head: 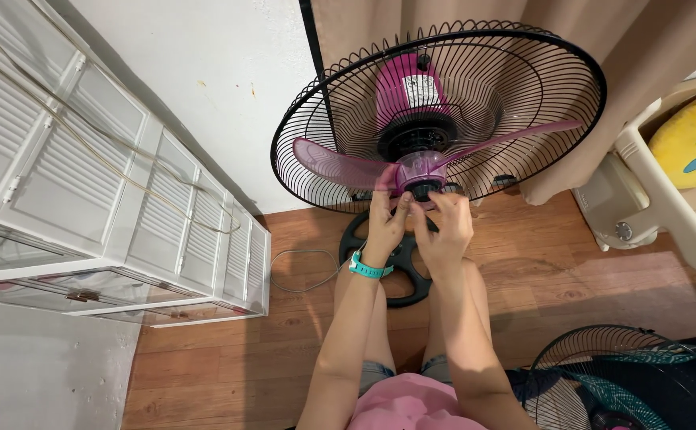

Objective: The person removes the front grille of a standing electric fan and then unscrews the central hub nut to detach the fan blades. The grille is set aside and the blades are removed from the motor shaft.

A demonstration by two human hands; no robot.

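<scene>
A stand fan with its front cover off stands before me: a black wire rear grille (523, 95), a pink motor housing (407, 87) and a translucent pink blade (336, 167) on the hub. My left hand (385, 219), with a teal wristband, grips the blade's hub from the left. My right hand (447, 231) pinches the small dark cap (422, 189) at the hub's centre. The fan's black round base (403, 279) sits on the wooden floor below my wrists.
A white louvered cabinet (109, 199) stands at left with a cable running along it and on the floor. A black wire front grille (626, 374) lies at bottom right. A white plastic chair (658, 207) with a yellow cushion (694, 135) stands at right, beige curtain behind.
</scene>
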